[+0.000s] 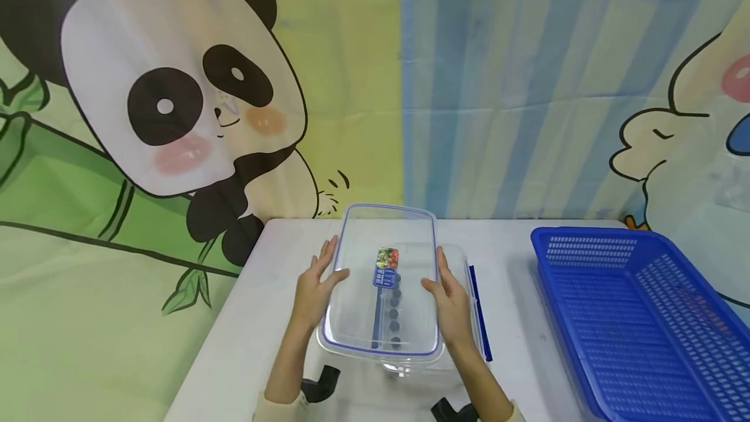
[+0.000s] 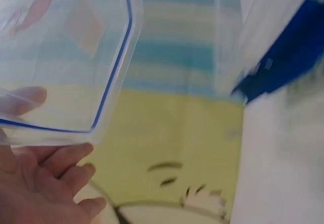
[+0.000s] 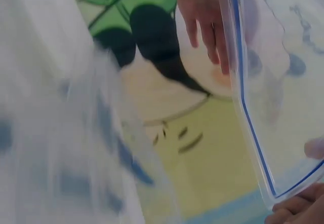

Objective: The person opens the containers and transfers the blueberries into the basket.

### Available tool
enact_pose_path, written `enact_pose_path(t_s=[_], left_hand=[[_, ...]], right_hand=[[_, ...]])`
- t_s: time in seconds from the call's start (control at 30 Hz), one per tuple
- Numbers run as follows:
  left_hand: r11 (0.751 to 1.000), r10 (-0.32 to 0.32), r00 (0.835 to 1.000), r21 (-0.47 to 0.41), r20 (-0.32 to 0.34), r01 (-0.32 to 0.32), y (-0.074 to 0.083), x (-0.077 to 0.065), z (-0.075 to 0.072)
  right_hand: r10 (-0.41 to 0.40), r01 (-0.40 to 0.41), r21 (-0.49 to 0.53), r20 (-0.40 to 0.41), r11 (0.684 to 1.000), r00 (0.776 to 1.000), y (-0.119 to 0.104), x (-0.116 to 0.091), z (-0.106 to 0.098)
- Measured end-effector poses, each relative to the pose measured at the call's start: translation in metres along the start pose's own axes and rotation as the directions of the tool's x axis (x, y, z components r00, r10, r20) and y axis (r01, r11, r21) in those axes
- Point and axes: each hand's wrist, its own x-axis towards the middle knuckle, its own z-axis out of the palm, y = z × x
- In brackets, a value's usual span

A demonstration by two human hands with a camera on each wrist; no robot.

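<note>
A clear plastic lid (image 1: 357,305) with a blue seal along its edge is held up between both hands. My left hand (image 1: 312,293) grips its left edge, thumb over the face and fingers at the outer side. On the opposite edge, my right hand (image 1: 454,308) holds it the same way. A small printed label (image 1: 385,268) sits on the lid. Below and behind it is a clear plastic container (image 1: 459,256) on the table, with a dark blue strip (image 1: 480,314) along its right side. Several dark round spots show through the lid; what they belong to is unclear.
A blue plastic basket (image 1: 553,305) stands at the right of the white table (image 1: 258,279). Behind the table hangs a printed cloth (image 1: 351,83) with a panda and stripes. Black wrist mounts (image 1: 321,384) sit on both forearms.
</note>
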Motion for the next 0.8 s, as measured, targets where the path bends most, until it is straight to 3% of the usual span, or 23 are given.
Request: enact_pose_path(t_s=[0.2,0.4,0.57,0.8], left_hand=[[0.999,0.024,0.999,-0.025,0.03,-0.023,-0.021,0.007,-0.067],[0.991,-0.085,0.992,-0.094,0.095,0.094,-0.068,0.001,-0.116],[0.986,-0.125,0.985,-0.091,0.121,0.136,-0.119,-0.004,-0.14],[0.971,-0.219,0.952,-0.05,0.212,0.235,-0.178,-0.01,-0.149]], right_hand=[[-0.057,0.057,0.01,0.008,0.998,0.998,-0.007,0.001,0.068],[-0.086,0.087,-0.028,0.054,0.996,0.995,0.01,-0.003,0.131],[-0.068,0.071,-0.034,0.068,0.997,0.995,0.034,-0.007,0.173],[-0.103,0.109,-0.11,0.055,0.988,0.993,0.078,-0.012,0.201]])
